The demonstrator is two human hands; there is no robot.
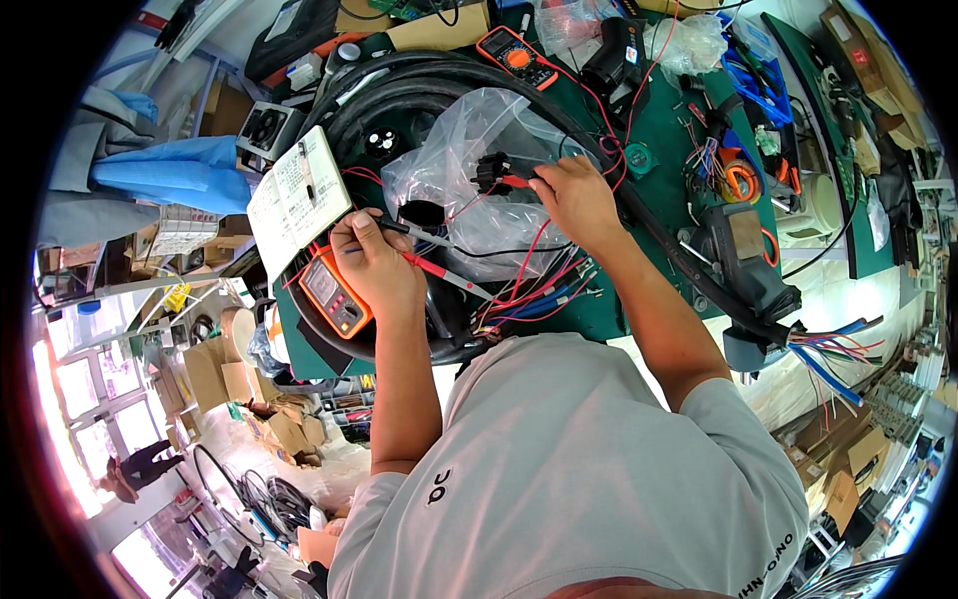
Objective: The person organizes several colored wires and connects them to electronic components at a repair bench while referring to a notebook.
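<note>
My left hand (379, 265) is closed, pinching a black test probe (401, 229) whose pale end points right. A red test probe (444, 273) slants from beside the same fingers toward a bundle of coloured wires (544, 299). Under this hand lies an orange multimeter (334, 293). My right hand (581, 205) is closed on a small red piece (516, 182), perhaps a clip; the fingers cover part of it. Its tip meets a black connector (490, 171) above a clear plastic bag (429, 165).
An open notebook (289, 215) with a pen lies left of the bag. Thick black cable (399, 75) coils behind it and runs right to stripped wire ends (833, 354). A second multimeter (517, 58), a black heat gun (611, 62) and orange-handled tools (740, 180) sit farther back.
</note>
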